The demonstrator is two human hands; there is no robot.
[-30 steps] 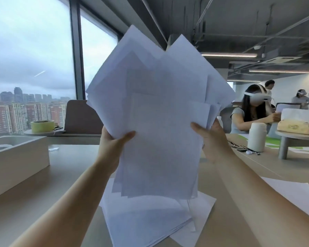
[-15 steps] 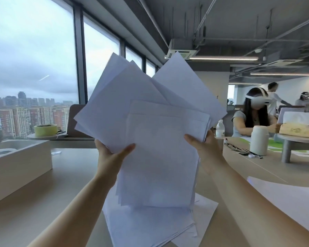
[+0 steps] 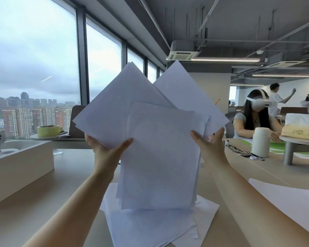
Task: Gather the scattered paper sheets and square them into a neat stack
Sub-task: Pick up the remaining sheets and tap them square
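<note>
While pinched in both hands' fingers (image 3: 127,145), white sheets (image 3: 161,157) upright, fanned askew, seemingly blank.

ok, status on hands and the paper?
Left hand and right hand grip fanned bundle of white paper sheets, upright, unsquared. More white sheets on beige table. Nothing blocking.

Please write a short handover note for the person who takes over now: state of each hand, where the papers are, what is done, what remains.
Left hand and right hand: each grips a side of the held bundle, upright above the table.
Bundle: fanned, corners askew, not squared.
More sheets lie under it; another sheet lies at right.
Done: most sheets gathered.
Left: tap edges square, add the rest.
</note>
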